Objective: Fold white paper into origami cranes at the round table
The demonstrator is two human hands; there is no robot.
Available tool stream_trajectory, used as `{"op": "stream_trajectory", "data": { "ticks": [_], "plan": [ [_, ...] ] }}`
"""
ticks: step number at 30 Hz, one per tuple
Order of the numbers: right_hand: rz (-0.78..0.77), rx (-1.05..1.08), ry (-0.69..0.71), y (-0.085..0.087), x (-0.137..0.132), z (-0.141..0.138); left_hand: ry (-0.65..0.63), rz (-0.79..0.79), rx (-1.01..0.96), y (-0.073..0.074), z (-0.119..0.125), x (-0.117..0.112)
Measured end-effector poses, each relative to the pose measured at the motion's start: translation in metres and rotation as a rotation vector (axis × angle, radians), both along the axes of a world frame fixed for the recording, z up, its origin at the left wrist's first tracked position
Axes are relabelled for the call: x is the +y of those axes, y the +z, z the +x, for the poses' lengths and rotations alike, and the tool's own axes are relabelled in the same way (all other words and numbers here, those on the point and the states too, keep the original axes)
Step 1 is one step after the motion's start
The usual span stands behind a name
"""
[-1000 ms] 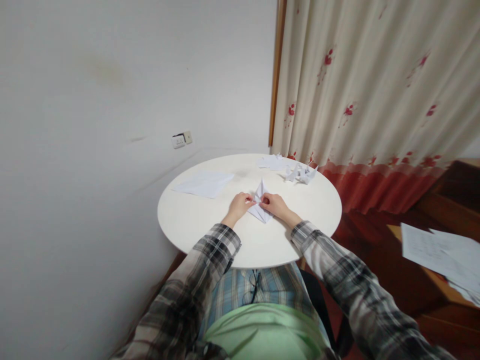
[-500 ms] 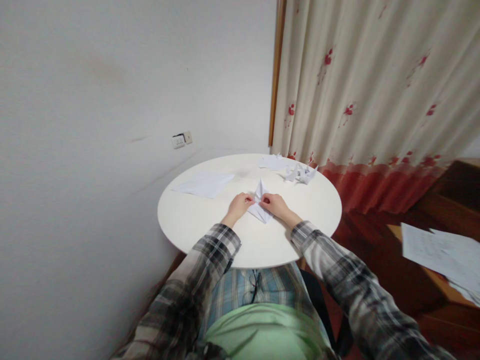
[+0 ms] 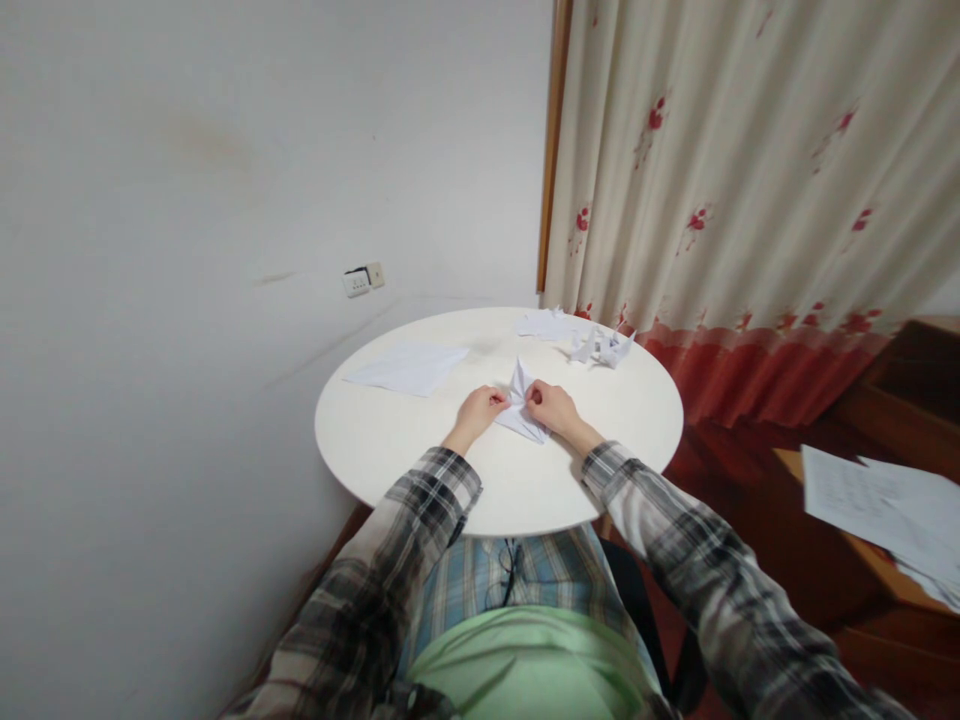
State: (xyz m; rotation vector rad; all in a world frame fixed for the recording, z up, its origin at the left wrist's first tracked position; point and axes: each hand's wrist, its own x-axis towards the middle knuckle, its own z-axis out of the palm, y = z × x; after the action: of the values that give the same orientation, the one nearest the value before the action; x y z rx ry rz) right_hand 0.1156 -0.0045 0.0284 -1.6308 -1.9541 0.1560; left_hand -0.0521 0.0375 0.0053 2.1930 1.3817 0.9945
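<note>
A partly folded piece of white paper [image 3: 523,424] lies near the middle of the round white table, one pointed flap standing up at its far side. My left hand [image 3: 480,410] pinches its left edge between thumb and fingertips. On the right, my right hand [image 3: 553,408] is closed on the paper beside the raised flap. My fingers cover parts of the folds, so their exact layout is hidden.
The round white table [image 3: 397,450] stands close to the wall. A flat white paper sheet [image 3: 411,367] lies at its left, more sheets [image 3: 544,324] at the back, and several folded paper figures [image 3: 602,347] at the back right. Papers [image 3: 877,500] lie on wooden furniture at right.
My right hand has shifted slightly to the right on the paper. The paper's near corner has swung a little to the right, and its raised tip slightly left. My left hand stays in place.
</note>
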Motion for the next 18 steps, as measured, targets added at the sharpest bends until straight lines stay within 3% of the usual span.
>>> {"op": "stream_trajectory", "data": {
  "ticks": [5,8,12,18],
  "plan": [
    [0.187,0.119,-0.158,-0.004,0.008,0.004,-0.006,-0.003,-0.004,0.000,0.000,0.000],
    [0.233,0.113,-0.054,-0.008,0.013,0.006,-0.004,-0.002,-0.002,0.000,0.001,0.000],
    [0.098,0.075,0.052,-0.010,0.013,0.006,0.001,-0.011,-0.003,0.002,0.001,-0.003],
    [-0.022,0.033,0.046,-0.005,0.009,0.005,0.008,-0.020,-0.006,0.006,0.001,-0.007]
  ]
}}
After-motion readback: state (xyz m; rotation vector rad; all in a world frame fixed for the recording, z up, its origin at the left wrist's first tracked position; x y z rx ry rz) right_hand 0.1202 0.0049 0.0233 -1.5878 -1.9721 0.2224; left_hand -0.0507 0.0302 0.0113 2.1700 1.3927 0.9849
